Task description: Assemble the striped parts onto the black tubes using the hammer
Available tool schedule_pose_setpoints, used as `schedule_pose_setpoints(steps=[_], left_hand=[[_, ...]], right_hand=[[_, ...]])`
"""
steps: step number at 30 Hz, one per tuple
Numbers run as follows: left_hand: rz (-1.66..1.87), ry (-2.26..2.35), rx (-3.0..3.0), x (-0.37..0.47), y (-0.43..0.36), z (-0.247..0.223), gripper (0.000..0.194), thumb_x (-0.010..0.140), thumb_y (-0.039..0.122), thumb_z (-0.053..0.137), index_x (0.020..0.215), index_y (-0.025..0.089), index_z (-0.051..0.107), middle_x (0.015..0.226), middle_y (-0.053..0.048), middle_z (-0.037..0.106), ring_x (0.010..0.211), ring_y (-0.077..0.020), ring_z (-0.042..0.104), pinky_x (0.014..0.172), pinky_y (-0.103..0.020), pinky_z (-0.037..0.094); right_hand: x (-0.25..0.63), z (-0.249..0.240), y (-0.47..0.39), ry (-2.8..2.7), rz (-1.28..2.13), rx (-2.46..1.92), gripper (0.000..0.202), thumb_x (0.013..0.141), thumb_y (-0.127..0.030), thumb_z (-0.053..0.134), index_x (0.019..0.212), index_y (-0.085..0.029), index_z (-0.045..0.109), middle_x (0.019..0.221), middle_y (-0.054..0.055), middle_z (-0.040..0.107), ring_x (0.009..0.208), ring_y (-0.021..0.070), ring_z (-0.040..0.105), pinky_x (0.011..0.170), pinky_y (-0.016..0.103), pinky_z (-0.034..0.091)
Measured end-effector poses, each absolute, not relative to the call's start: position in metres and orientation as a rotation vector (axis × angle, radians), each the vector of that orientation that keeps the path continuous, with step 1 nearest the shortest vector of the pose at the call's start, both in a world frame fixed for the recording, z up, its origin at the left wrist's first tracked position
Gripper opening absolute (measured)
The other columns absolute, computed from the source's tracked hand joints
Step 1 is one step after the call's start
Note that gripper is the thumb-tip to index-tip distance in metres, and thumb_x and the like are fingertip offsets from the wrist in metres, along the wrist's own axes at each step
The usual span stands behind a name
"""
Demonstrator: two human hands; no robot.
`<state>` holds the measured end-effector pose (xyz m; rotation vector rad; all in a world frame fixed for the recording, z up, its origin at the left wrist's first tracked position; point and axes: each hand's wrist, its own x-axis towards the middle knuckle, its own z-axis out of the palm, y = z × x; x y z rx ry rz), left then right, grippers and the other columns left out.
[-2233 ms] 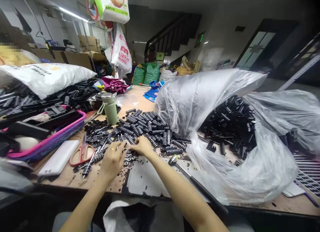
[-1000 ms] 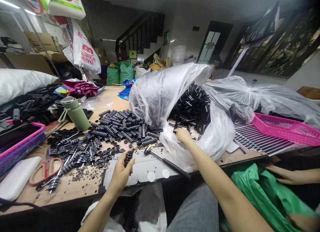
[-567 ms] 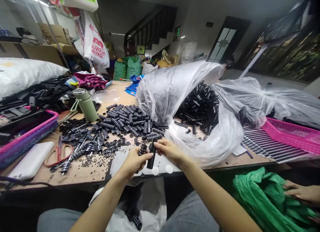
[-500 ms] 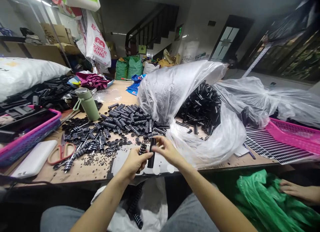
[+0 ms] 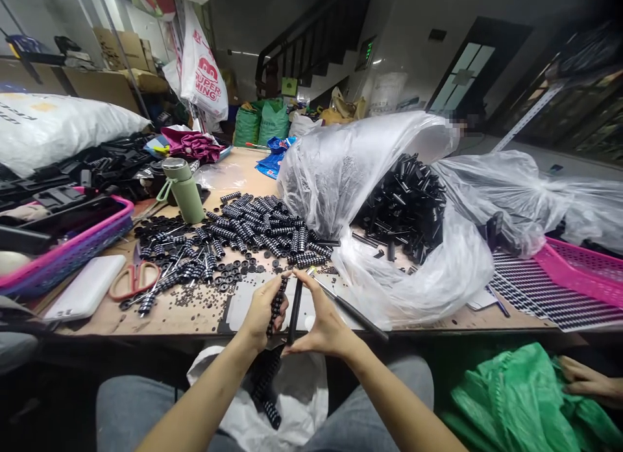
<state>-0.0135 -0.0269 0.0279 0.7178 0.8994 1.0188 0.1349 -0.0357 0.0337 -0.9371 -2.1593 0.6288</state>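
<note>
My left hand point(image 5: 257, 312) is closed around a black cylinder with rows of white marks point(image 5: 276, 309), held steeply upright over the table's front edge. Close beside it, my right hand point(image 5: 326, 322) grips a slim black bar point(image 5: 294, 312) end to end, fingertips at the top and thumb at the bottom. The cylinder and the bar stand side by side; I cannot tell whether they touch. A tool with a long black handle point(image 5: 357, 312) lies slanted behind my right hand. Many similar cylinders point(image 5: 243, 221) are heaped on the table beyond, near small black rings point(image 5: 233, 273).
A plastic bag point(image 5: 316, 173) spills black bars point(image 5: 403, 199). Orange-handled scissors point(image 5: 134, 280), a white box-like item point(image 5: 87, 286) and a green flask point(image 5: 183, 189) are at left. Between my knees hangs a white sack point(image 5: 311, 400). Another person's hand point(image 5: 586, 380) touches green plastic point(image 5: 520, 400).
My right hand has shifted from the bar's side to span its two ends. The cylinder in my left hand now shows more of its length. The long-handled tool has come into sight.
</note>
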Motion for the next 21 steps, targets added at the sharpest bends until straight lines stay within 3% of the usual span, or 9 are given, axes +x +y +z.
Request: schedule_pose_setpoints(steps=[6, 14, 17, 19, 21], left_hand=[[1.064, 0.892, 0.597, -0.005, -0.033, 0.027, 0.04, 0.071, 0.045, 0.055, 0.097, 0.014, 0.053, 0.051, 0.004, 0.051, 0.04, -0.0118, 0.053, 0.039, -0.021, 0.041], [0.967, 1.01, 0.696, -0.004, -0.028, 0.019, 0.039, 0.077, 0.043, 0.047, 0.101, 0.014, 0.053, 0.055, 0.001, 0.054, 0.041, -0.0108, 0.052, 0.042, -0.022, 0.043], [1.023, 1.162, 1.145, -0.004, -0.027, 0.004, 0.039, 0.079, 0.037, 0.045, 0.112, 0.016, 0.051, 0.078, -0.005, 0.057, 0.062, -0.0143, 0.057, 0.059, -0.03, 0.049], [1.052, 1.315, 1.616, -0.005, -0.027, -0.011, 0.041, 0.078, 0.027, 0.048, 0.117, 0.016, 0.049, 0.091, -0.008, 0.054, 0.081, -0.0184, 0.055, 0.075, -0.036, 0.046], [0.964, 1.407, 2.023, -0.008, -0.027, -0.029, 0.043, 0.078, 0.017, 0.045, 0.121, 0.013, 0.045, 0.095, -0.011, 0.052, 0.09, -0.0209, 0.051, 0.081, -0.039, 0.043]], right_hand=[[0.126, 0.026, -0.037, -2.18, 0.676, -0.908, 0.11, 0.047, -0.044, 0.077, 0.132, -0.018, 0.012, 0.137, 0.015, 0.024, 0.128, 0.0265, 0.024, 0.106, 0.04, 0.022], [0.118, 0.009, -0.038, -2.033, 0.719, -1.124, 0.099, 0.045, -0.021, 0.072, 0.128, -0.018, 0.02, 0.127, 0.012, 0.034, 0.119, 0.0244, 0.035, 0.101, 0.036, 0.031], [0.111, -0.008, -0.038, -1.997, 0.626, -1.221, 0.098, 0.046, -0.021, 0.07, 0.129, -0.017, 0.018, 0.126, 0.013, 0.035, 0.119, 0.0266, 0.035, 0.101, 0.039, 0.032], [0.108, -0.019, -0.038, -2.023, 0.521, -1.305, 0.092, 0.052, -0.021, 0.067, 0.129, -0.017, 0.016, 0.126, 0.014, 0.035, 0.119, 0.0267, 0.034, 0.101, 0.04, 0.031], [0.113, -0.029, -0.039, -2.07, 0.464, -1.365, 0.086, 0.057, -0.022, 0.065, 0.129, -0.018, 0.018, 0.127, 0.014, 0.035, 0.119, 0.0268, 0.034, 0.1, 0.04, 0.032]])
